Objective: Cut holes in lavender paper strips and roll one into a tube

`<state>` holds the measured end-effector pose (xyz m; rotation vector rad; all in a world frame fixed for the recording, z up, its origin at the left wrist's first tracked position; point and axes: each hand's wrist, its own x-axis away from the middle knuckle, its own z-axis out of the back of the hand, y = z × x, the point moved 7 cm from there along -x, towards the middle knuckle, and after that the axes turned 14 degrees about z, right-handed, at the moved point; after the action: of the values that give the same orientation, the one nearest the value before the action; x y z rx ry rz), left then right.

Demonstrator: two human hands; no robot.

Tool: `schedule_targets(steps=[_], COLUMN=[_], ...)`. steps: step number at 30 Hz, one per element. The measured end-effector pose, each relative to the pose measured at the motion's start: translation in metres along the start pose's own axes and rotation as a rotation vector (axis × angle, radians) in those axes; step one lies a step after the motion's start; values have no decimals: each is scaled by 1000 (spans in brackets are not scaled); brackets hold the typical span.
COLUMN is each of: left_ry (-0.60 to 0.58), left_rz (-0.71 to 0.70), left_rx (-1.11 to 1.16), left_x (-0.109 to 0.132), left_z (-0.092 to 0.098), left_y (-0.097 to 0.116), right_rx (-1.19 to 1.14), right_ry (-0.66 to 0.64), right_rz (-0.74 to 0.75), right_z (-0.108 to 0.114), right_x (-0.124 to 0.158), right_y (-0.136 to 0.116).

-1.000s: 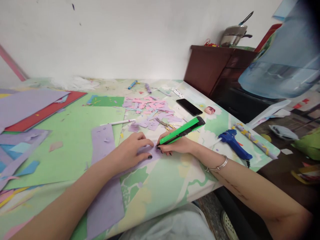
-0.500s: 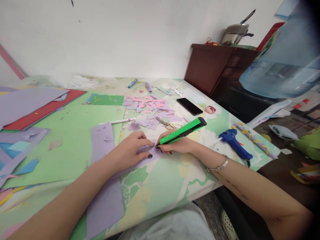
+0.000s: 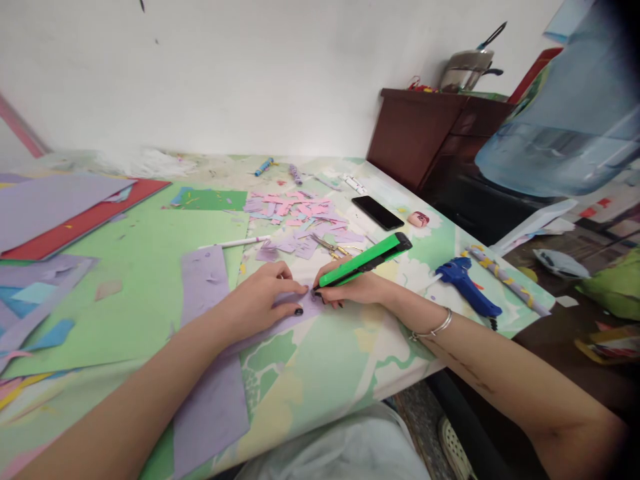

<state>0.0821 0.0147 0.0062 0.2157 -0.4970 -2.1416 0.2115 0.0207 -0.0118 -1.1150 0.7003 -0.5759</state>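
Observation:
My right hand [image 3: 345, 288] grips a green-and-black utility knife [image 3: 370, 257] like a pen. The knife slants up to the right, its lower end down at a strip of purple paper [image 3: 313, 308] on the table. Beside it, my left hand [image 3: 265, 297] lies on the same paper, thumb and forefinger spread apart and pressing down. My fingers hide part of the strip and the knife's tip. A larger purple sheet [image 3: 215, 407] runs under my left forearm. Gold-handled scissors [image 3: 330, 247] lie just behind the knife, near pink and purple paper scraps [image 3: 295, 207].
A phone [image 3: 377, 212], a blue glue gun [image 3: 467, 287] and a decorated purple stick [image 3: 507, 280] lie to the right. Large green paper [image 3: 140, 293], a red folder [image 3: 100, 220] and more scraps cover the left. A brown cabinet [image 3: 415, 133] and water bottle [image 3: 555, 147] stand at the right.
The view has shifted very slightly. Both hands stay almost in place, the right hand still holding the utility knife at the purple paper.

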Motion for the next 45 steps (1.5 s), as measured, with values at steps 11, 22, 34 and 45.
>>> schedule_targets(steps=[11,22,34,45], left_ry=[45,92,-19,-37], left_rz=[18,295,73,102], left_rx=[-80,-343,-290,-345], left_x=[2,9,7,6], left_z=[1,9,-5,-6], left_y=[0,6,11,12], right_rx=[23,156,123,74], right_ry=[4,64,2,8], right_rz=[15,38,21,24], right_z=[-1,1,0,1], right_x=[0,2,1,1], right_y=[3,-3,-7,-2])
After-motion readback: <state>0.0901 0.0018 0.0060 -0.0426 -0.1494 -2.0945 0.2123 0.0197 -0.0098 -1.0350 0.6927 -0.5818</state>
